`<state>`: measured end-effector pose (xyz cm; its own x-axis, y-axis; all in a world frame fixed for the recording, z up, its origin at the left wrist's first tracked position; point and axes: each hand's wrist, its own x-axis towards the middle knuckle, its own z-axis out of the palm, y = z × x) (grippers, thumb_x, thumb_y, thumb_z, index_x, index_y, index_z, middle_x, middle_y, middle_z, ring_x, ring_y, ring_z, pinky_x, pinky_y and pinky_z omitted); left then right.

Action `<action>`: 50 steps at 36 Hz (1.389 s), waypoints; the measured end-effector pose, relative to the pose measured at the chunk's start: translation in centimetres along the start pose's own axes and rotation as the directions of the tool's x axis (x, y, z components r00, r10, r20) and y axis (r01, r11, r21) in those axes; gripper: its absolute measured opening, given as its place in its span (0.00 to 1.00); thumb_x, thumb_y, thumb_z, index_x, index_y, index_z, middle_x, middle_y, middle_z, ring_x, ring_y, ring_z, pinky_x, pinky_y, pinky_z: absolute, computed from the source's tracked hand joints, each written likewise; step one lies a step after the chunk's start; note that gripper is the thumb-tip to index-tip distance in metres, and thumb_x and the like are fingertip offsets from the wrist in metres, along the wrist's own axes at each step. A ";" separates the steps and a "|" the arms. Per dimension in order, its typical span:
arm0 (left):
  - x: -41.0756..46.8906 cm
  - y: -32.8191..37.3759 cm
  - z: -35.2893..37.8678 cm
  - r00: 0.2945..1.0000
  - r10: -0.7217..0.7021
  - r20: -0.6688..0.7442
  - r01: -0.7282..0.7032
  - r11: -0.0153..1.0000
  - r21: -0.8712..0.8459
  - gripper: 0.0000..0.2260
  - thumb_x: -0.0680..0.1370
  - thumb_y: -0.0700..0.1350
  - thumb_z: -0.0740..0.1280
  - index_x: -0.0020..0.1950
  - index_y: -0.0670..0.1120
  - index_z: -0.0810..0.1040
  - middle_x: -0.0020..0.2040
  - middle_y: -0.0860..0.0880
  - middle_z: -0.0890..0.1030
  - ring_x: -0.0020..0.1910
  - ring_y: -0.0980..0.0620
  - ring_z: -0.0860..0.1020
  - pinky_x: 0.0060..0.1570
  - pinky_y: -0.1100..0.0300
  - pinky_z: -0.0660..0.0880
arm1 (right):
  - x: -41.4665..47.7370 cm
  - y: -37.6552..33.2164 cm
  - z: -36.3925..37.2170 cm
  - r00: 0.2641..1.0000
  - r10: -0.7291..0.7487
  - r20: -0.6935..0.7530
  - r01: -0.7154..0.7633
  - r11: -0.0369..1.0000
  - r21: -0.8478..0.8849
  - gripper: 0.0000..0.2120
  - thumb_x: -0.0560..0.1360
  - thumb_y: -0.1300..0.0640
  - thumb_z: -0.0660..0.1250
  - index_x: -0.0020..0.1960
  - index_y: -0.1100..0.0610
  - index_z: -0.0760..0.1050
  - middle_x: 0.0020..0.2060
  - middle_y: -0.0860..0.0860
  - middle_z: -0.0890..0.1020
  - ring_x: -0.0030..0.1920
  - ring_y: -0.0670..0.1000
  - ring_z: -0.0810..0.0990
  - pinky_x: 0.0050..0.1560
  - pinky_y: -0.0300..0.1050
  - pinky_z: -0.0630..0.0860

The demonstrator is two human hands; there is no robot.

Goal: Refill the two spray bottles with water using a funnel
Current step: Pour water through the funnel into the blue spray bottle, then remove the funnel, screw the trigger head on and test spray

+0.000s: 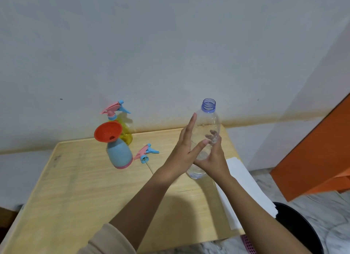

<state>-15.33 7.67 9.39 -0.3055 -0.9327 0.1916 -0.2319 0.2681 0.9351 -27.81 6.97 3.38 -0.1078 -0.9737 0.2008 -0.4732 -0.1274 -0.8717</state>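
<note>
A clear plastic water bottle (pixel 209 119) with a blue open neck stands upright on the wooden table (pixel 79 187), with only a little water at its bottom. My right hand (pixel 214 157) wraps around its lower body. My left hand (pixel 184 145) lies flat against the bottle's left side, fingers straight and pointing up. To the left, a blue spray bottle (pixel 119 153) with a pink base has its head off and an orange funnel (pixel 108 131) sits in its neck. Its pink and blue spray head (pixel 146 152) lies on the table beside it. Behind stands a yellow spray bottle (pixel 126 129) with its head on.
A white wall runs close behind the table. White paper sheets (pixel 244 189) lie along the table's right edge. A black bin (pixel 301 227) sits on the floor at lower right, and an orange panel (pixel 318 151) leans at the far right.
</note>
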 end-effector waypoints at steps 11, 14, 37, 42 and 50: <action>-0.2 0.0 0.4 0.996 0.038 -0.076 -0.035 0.999 0.036 0.31 0.78 0.53 0.63 0.67 0.78 0.47 0.75 0.58 0.55 0.75 0.57 0.57 0.69 0.48 0.65 | -0.2 0.9 -0.6 0.992 -0.090 0.093 0.087 0.995 0.039 0.52 0.65 0.50 0.77 0.76 0.53 0.45 0.64 0.22 0.49 0.73 0.43 0.57 0.70 0.42 0.60; -0.1 -0.4 0.2 0.992 0.069 -0.106 -0.063 0.996 0.061 0.31 0.78 0.51 0.65 0.69 0.74 0.50 0.68 0.54 0.60 0.67 0.62 0.63 0.64 0.57 0.68 | -0.5 0.8 -1.0 0.991 -0.074 0.111 0.068 0.996 0.063 0.50 0.66 0.48 0.75 0.76 0.52 0.45 0.69 0.27 0.51 0.73 0.40 0.55 0.70 0.38 0.57; -3.8 -6.5 -8.3 0.996 0.013 -0.087 -0.002 0.991 0.132 0.16 0.78 0.48 0.66 0.64 0.48 0.74 0.60 0.54 0.76 0.61 0.59 0.73 0.63 0.58 0.70 | -7.7 -4.6 6.5 0.825 -0.041 -0.564 0.006 0.998 -0.064 0.21 0.70 0.67 0.71 0.60 0.62 0.68 0.53 0.50 0.69 0.54 0.49 0.72 0.54 0.45 0.73; -7.0 -11.1 -13.2 0.909 -0.031 -0.415 0.114 0.978 0.175 0.10 0.76 0.42 0.69 0.57 0.44 0.77 0.52 0.54 0.75 0.54 0.53 0.75 0.56 0.69 0.71 | -5.8 -6.0 12.3 0.956 -0.108 -0.272 0.110 0.994 -0.007 0.19 0.69 0.66 0.71 0.56 0.54 0.70 0.50 0.47 0.73 0.53 0.44 0.74 0.53 0.42 0.74; -7.6 -16.6 -18.6 0.747 -0.266 -0.610 0.352 0.936 0.023 0.37 0.65 0.63 0.66 0.66 0.41 0.69 0.58 0.50 0.69 0.60 0.45 0.74 0.58 0.46 0.74 | 1.5 -10.6 19.3 0.959 -0.129 0.253 0.107 0.989 0.098 0.38 0.65 0.51 0.77 0.68 0.49 0.61 0.61 0.45 0.66 0.63 0.41 0.67 0.57 0.28 0.67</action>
<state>7.98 5.87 -2.01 0.3967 -0.9148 0.0766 -0.3462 -0.0718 0.9354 -6.02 3.24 4.29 0.1791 -0.9650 0.1915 -0.3942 -0.2488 -0.8847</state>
